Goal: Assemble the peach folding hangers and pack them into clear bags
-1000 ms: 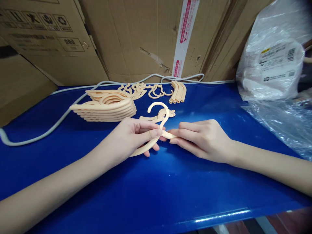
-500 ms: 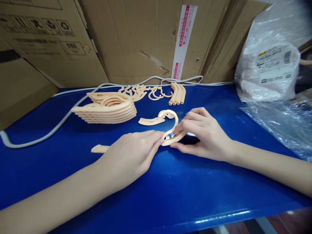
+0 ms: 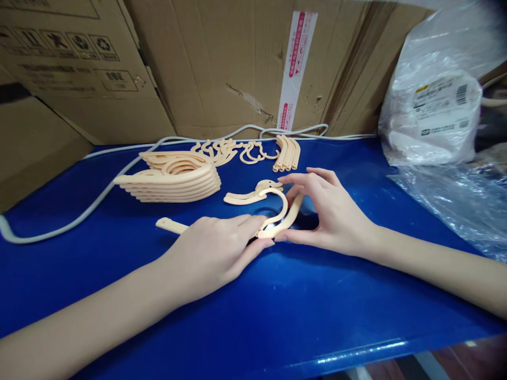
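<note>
A cream folding clothes hanger (image 3: pixel 282 226) is between my hands just above the blue table, its hook curving up and over. My left hand (image 3: pixel 222 245) is closed on its middle, and one straight arm of it sticks out past my knuckles on the left. My right hand (image 3: pixel 320 208) curves around the other arm, thumb by its lower edge and fingers at its raised end; the exact contact is partly hidden. Directly behind lie loose cream hanger pieces (image 3: pixel 243 198), one with small holes, close to my right fingertips.
A neat stack of cream hangers (image 3: pixel 170 184) stands at the back left. Behind are loose hooks (image 3: pixel 222 150) and a row of curved arms (image 3: pixel 287 154). A white cable (image 3: pixel 103 196) runs along the left and rear. Cardboard boxes (image 3: pixel 222 63) wall the back; plastic-wrapped goods (image 3: pixel 435 116) sit right.
The hanger's right arm has swung upward, and my right fingers have spread wider and higher. The left arm of the hanger has tilted, its end shifting slightly up and right.
</note>
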`<state>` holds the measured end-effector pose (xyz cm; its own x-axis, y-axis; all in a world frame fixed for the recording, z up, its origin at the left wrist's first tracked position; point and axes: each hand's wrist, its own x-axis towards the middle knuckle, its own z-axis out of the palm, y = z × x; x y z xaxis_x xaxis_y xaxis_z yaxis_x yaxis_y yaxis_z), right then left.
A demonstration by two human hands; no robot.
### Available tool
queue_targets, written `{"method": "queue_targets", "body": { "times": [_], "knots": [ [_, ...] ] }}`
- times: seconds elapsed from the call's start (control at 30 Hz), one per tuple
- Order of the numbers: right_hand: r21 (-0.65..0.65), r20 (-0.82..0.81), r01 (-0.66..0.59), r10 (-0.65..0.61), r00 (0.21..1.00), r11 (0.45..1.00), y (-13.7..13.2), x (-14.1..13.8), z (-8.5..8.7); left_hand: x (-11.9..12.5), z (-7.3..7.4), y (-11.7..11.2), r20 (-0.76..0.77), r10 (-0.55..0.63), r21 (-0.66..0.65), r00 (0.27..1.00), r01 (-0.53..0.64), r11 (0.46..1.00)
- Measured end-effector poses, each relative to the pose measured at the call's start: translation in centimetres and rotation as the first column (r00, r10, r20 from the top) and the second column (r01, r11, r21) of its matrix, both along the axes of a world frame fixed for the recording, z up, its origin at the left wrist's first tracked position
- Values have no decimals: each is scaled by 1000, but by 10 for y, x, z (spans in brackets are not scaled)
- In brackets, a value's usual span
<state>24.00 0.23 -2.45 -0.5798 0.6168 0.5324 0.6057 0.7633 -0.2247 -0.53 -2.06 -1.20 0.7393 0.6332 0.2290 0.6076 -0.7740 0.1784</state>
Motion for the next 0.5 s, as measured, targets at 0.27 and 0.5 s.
{"method": "queue_targets", "body": {
  "times": [0.27, 0.5],
  "knots": [
    [137, -23, 24, -21, 1000, 990, -2, 1, 7, -1, -2, 2, 14, 27, 29, 1000, -27, 999],
    [133, 84, -123, 113, 990, 983, -4, 2, 9, -2, -3, 0, 16, 40, -8, 999, -40, 999]
  ]
}}
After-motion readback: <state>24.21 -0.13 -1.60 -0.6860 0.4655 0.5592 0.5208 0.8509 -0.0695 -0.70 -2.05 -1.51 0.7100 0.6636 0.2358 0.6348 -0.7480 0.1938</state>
